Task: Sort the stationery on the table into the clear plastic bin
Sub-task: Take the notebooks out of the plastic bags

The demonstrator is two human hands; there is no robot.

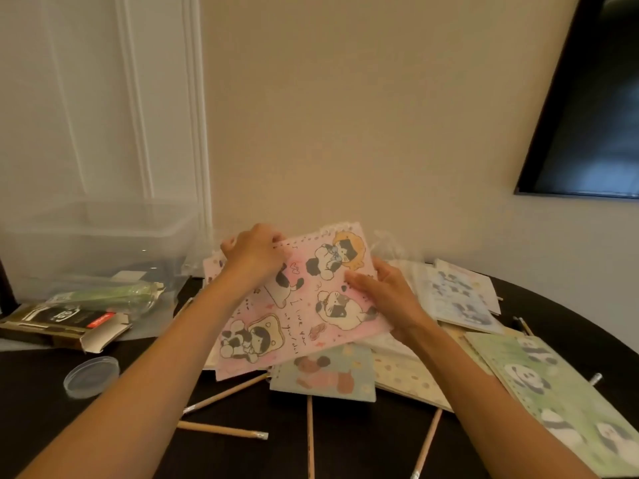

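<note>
At the centre of the frame, I've got the pink notebook [311, 299] with the cartoon cats lifted off the pile and tilted, its ringed edge up. My left hand [254, 255] is curled over its upper-left edge and pinching it, and my right hand [383, 295] is gripping the right edge, thumb lying on the cover and fingers tucked behind. Over at the left of the frame sits the clear bin [96, 236] on the dark table [34, 392], apart from the notebook. Below my hands lies a blue notebook [325, 375], and at lower right a green panda notebook [553, 399]. Pencils [221, 429] are scattered along the bottom, and a round clear lid [91, 376] lies at lower left.
</note>
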